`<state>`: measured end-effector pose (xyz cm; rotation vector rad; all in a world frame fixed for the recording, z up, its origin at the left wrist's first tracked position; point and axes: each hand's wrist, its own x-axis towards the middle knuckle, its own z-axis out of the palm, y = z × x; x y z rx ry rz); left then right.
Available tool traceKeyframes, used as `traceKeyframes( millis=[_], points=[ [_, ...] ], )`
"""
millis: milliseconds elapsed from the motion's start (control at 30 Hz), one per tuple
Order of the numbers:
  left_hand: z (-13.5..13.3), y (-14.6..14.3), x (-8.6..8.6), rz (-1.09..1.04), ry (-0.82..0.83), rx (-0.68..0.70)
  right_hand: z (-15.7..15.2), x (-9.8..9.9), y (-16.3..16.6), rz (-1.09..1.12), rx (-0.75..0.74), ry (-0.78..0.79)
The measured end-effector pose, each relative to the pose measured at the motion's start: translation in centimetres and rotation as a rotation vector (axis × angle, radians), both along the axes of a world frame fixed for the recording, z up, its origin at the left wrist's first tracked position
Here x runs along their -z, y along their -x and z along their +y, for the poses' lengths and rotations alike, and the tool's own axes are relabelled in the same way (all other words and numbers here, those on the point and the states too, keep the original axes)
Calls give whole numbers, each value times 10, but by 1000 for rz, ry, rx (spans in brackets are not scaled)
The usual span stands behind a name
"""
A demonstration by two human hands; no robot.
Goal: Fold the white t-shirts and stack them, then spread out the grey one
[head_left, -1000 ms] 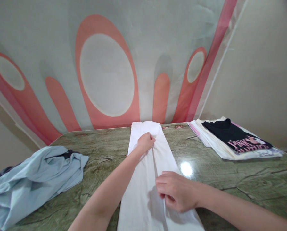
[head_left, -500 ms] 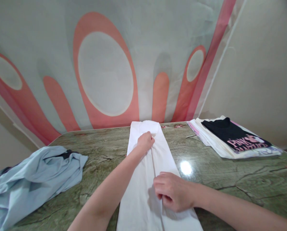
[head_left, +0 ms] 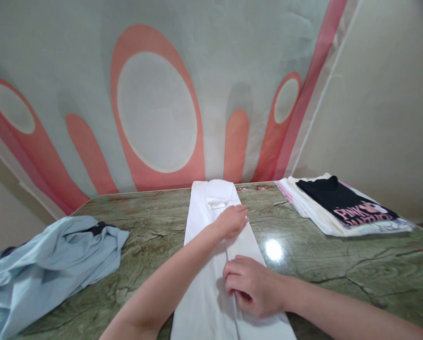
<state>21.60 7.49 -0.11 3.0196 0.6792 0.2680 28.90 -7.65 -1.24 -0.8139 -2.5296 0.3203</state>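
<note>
A white garment (head_left: 206, 283), folded into a long narrow strip, lies down the middle of the green marbled table (head_left: 321, 264). My left hand (head_left: 232, 221) rests flat on its upper part, fingers stretched toward the right edge, just below the collar. My right hand (head_left: 252, 288) sits lower on the strip with its fingers curled, pinching the folded edge of the white cloth.
A crumpled light blue garment (head_left: 48, 264) lies at the left end of the table. A stack of folded clothes (head_left: 342, 210) topped by a black shirt with pink print sits at the right back. A cloth with orange ovals (head_left: 155, 104) hangs behind the table.
My left hand let go of its pinch near the collar, slid right and down and flattened on the cloth. My right hand kept its grip and shifted slightly left.
</note>
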Motion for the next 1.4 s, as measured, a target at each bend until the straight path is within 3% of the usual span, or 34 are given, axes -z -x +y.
traceKeyframes(
  millis=[200, 267, 333, 433, 567, 767, 1100, 1400],
  points=[
    [-11, 2, 16, 115, 72, -25, 4, -9, -9, 159, 3, 36],
    [-10, 2, 17, 145, 91, -19, 17, -13, -27, 300, 133, 54],
    [-10, 2, 16, 143, 105, -23, 40, -12, -51, 425, 384, 33],
    [-13, 0, 16, 89, 110, -65, 82, -3, -87, 404, 651, 48],
    [-15, 0, 18, 70, 90, -84, 131, 16, -111, 207, 614, 43],
    [1, 5, 17, 72, 69, -69, 173, 30, -110, -50, 618, 15],
    [34, 3, 20, 61, 51, -51, 197, 23, -109, -175, 711, 20],
    [6, 13, 14, 101, 66, -4, 197, 27, -113, -174, 775, 33]
  ],
)
